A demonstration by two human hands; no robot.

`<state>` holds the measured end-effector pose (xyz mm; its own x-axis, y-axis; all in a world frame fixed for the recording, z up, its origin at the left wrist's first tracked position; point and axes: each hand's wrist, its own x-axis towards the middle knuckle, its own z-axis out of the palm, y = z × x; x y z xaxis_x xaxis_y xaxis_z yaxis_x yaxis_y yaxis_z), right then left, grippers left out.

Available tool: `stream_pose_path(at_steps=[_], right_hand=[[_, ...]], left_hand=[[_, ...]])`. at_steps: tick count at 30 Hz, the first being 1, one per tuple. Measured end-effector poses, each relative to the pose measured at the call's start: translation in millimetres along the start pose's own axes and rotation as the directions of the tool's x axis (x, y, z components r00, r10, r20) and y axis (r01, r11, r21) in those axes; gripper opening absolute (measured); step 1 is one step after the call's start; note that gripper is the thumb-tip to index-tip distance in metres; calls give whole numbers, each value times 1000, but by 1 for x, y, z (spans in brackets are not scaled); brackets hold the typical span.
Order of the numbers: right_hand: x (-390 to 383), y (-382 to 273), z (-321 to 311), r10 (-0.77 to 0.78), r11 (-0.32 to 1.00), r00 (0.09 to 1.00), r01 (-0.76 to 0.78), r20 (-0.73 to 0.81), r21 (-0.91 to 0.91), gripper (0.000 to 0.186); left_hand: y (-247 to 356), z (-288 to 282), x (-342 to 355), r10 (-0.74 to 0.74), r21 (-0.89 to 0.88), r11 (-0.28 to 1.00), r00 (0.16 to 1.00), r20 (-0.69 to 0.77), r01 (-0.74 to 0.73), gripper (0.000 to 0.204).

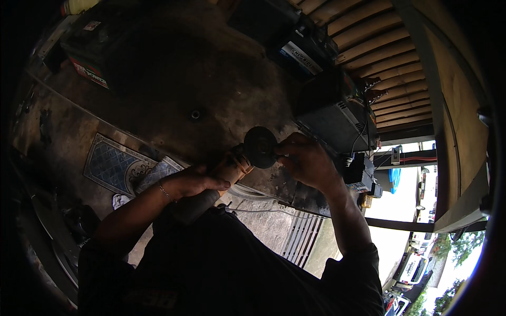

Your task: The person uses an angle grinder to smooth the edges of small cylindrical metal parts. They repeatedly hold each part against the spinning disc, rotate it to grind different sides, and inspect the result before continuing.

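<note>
Currently, the left hand [192, 181] is wrapped around an orange power tool [231, 170], its thumb lying along the body, while the tool's dark rear end reaches back toward the person's torso at 7 o'clock. A round, dark disc [259, 145] sits at the tool's far end, close to the middle of the view; the clock directions that follow are read around it. A thin bracelet [165, 194] circles the left wrist, at 8 o'clock. From between 3 and 4 o'clock, the right hand [310, 162] comes in with thumb and fingers bent together at the disc's edge; I cannot tell whether they clamp it or merely touch it.

At 10 o'clock, a small ring-shaped piece [195, 114] lies on the stained dark surface, with a black box [95, 55] bearing a red label farther out. A patterned mat [117, 164] lies at 9 o'clock. A black battery [305, 55] stands at 1 o'clock, wooden slats [392, 55] rise at 2, and a pale slatted grate [303, 239] shows at 5.
</note>
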<state>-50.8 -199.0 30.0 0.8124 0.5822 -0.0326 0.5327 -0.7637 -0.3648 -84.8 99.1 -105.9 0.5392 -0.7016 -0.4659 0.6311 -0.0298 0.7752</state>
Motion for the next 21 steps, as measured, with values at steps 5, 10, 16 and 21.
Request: stream_pose_path(at_steps=[5, 10, 16, 21], right_hand=[[2, 1, -1, -9, 999, 1000, 10, 22, -53, 26], [4, 0, -2, 1, 995, 999, 4, 49, -102, 25], [4, -2, -4, 72, 995, 996, -67, 55, -76, 26], [0, -2, 3, 85, 996, 995, -85, -43, 5, 27]], left_hand=[[-2, 0, 0, 19, -12, 1000, 1000, 2, -19, 68], [-4, 0, 2, 77, 43, 996, 997, -12, -76, 70], [0, 0, -2, 10, 47, 999, 999, -30, -8, 71], [4, 1, -4, 2, 16, 1000, 1000, -10, -1, 70]])
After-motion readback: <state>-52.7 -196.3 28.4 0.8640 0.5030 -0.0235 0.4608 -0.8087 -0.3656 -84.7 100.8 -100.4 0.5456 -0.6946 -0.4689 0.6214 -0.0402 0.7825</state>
